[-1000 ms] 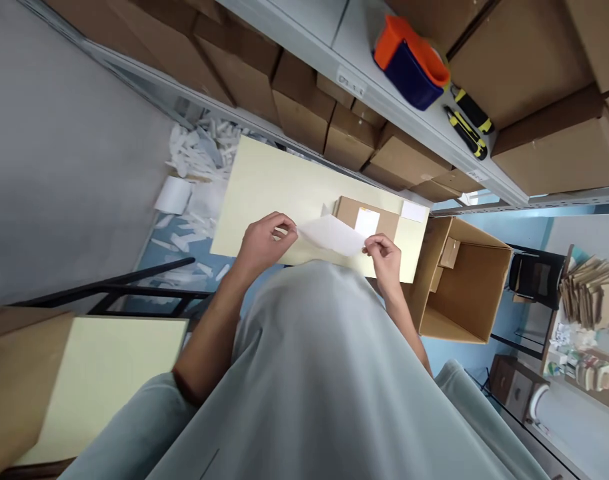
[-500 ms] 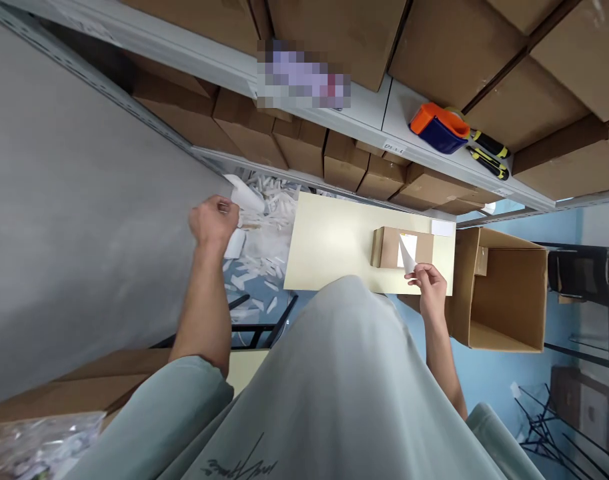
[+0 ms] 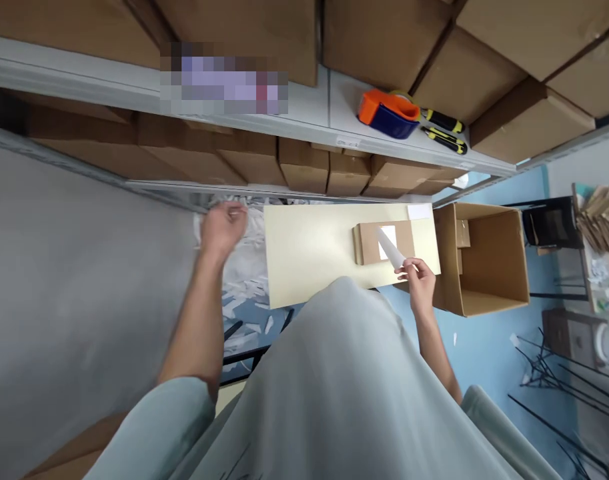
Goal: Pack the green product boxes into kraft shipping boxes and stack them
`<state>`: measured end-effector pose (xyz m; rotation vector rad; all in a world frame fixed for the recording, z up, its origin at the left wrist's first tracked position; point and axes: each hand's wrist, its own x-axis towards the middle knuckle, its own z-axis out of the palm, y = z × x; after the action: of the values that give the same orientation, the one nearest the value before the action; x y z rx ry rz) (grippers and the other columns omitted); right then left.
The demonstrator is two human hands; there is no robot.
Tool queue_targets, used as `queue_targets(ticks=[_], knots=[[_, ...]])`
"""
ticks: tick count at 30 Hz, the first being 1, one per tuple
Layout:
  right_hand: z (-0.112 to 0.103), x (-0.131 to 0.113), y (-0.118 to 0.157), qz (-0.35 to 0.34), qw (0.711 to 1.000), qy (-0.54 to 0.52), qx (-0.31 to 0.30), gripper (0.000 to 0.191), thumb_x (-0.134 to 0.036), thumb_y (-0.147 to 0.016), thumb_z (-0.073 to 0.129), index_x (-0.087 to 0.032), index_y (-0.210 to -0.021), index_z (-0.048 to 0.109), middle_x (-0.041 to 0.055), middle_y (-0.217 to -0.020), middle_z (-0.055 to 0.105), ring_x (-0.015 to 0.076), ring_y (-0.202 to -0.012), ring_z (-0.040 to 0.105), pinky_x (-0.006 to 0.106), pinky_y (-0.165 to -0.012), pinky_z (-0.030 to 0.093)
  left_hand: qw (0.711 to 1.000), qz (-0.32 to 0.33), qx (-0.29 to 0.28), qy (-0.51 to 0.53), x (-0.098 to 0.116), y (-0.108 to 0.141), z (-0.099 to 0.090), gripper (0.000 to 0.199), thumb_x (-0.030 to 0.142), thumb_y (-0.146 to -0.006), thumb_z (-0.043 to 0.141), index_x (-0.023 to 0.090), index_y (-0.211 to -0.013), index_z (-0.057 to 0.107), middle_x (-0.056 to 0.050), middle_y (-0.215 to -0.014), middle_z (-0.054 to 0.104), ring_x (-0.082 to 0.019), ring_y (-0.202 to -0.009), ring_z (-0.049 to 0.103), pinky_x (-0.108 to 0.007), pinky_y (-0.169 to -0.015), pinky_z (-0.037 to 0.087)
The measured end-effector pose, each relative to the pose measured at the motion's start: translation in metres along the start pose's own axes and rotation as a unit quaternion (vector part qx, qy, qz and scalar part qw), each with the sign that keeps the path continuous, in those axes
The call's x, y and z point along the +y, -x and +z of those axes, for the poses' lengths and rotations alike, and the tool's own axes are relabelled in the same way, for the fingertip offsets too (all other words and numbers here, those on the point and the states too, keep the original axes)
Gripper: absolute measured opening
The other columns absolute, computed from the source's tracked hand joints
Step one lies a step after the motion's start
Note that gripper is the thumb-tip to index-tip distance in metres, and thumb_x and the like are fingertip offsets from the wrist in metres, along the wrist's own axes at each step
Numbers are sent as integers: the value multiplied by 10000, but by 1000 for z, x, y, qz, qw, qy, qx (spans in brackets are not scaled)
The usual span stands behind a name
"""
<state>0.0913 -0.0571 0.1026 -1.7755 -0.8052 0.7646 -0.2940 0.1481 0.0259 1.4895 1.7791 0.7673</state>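
Note:
My right hand (image 3: 418, 283) pinches a narrow, curled piece of white label paper (image 3: 393, 250) at its lower end. The paper slants up over a small cardboard box (image 3: 402, 237), across a white label (image 3: 389, 235) on its top. Whether the paper and the label are joined, I cannot tell. Away at the left, my left hand (image 3: 223, 230) hangs past the table's end with its fingers curled together. What those fingers hold, if anything, is too small to make out. White paper scraps (image 3: 249, 267) lie beneath it.
The small box rests on a pale yellow table (image 3: 304, 247) with a white slip (image 3: 418, 211) at its far right corner. A large open carton (image 3: 494, 260) stands right. Ahead, a shelf (image 3: 304, 110) carries cartons, an orange and blue tape dispenser (image 3: 388, 113) and cutters (image 3: 443, 130).
The view has shifted, so the shelf and table appear farther left. My right hand still holds the curled paper over the box. A white sheet seen beside my left hand no longer shows there.

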Motion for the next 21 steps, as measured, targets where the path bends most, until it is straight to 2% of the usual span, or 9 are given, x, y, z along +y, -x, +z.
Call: queue_targets(ticks=[2, 3, 5, 7, 9, 11, 16, 18, 21], knots=[[3, 0, -5, -52, 998, 30, 8, 336, -557, -959, 757, -226, -926, 713, 25, -892, 702, 177, -707, 752, 320, -634, 648, 991, -24, -77, 109, 24, 29, 51, 297, 464, -997, 739, 168, -1006, 759, -110, -1102, 844, -279, -1084, 775, -479, -1094, 614], [4, 1, -7, -89, 995, 51, 11, 324, -555, -986, 737, -235, -946, 720, 40, -939, 710, 181, -744, 751, 337, -664, 660, 974, -33, -132, 181, 40, 49, 75, 327, 513, -959, 768, 187, -966, 753, -116, -1091, 853, -278, -1088, 786, -468, -1100, 616], [4, 5, -11, -164, 981, 100, 1, 288, -542, -1033, 701, -261, -986, 744, 72, -1013, 726, 211, -856, 754, 373, -733, 680, 918, -40, -240, 314, 74, 91, 117, 453, 637, -879, 826, 201, -979, 755, -142, -1133, 855, -292, -1123, 800, -476, -1084, 635], [2, 12, -14, -219, 963, 151, -37, 251, -520, -1055, 687, -287, -1013, 771, 90, -1024, 747, 235, -926, 750, 389, -774, 683, 880, -74, -271, 384, 106, 125, 145, 566, 735, -838, 834, 201, -1004, 751, -154, -1136, 850, -306, -1118, 810, -489, -1042, 660], [-1, 21, -17, -243, 946, 195, -91, 226, -501, -1059, 695, -300, -1026, 792, 91, -1011, 767, 233, -900, 752, 377, -773, 672, 868, -109, -258, 410, 127, 144, 164, 611, 774, -809, 841, 202, -996, 735, -136, -1085, 842, -305, -1078, 818, -483, -988, 682], [-7, 32, -21, -249, 932, 222, -142, 211, -484, -1066, 704, -300, -1040, 805, 88, -1016, 781, 215, -849, 759, 352, -768, 656, 870, -139, -236, 410, 138, 150, 175, 591, 753, -783, 865, 210, -955, 709, -99, -1010, 825, -289, -1012, 816, -464, -926, 698], [-22, 59, -34, -279, 903, 236, -228, 201, -418, -1107, 662, -293, -1089, 819, 84, -1104, 815, 182, -801, 779, 301, -690, 609, 896, -178, -174, 368, 138, 148, 197, 490, 632, -746, 903, 224, -882, 667, -33, -896, 769, -234, -897, 780, -405, -841, 706], [-31, 67, -41, -278, 900, 219, -253, 206, -425, -1108, 664, -293, -1095, 821, 75, -1134, 815, 162, -767, 773, 286, -658, 597, 917, -169, -136, 336, 138, 147, 207, 488, 642, -758, 880, 229, -899, 660, -31, -897, 762, -231, -905, 777, -394, -829, 707], [-47, 73, -60, -231, 923, 174, -253, 237, -464, -1107, 663, -289, -1109, 823, 68, -1155, 796, 143, -755, 767, 281, -676, 625, 940, -149, -103, 288, 141, 146, 224, 509, 687, -778, 840, 235, -923, 656, -39, -930, 771, -235, -920, 778, -404, -845, 709]])
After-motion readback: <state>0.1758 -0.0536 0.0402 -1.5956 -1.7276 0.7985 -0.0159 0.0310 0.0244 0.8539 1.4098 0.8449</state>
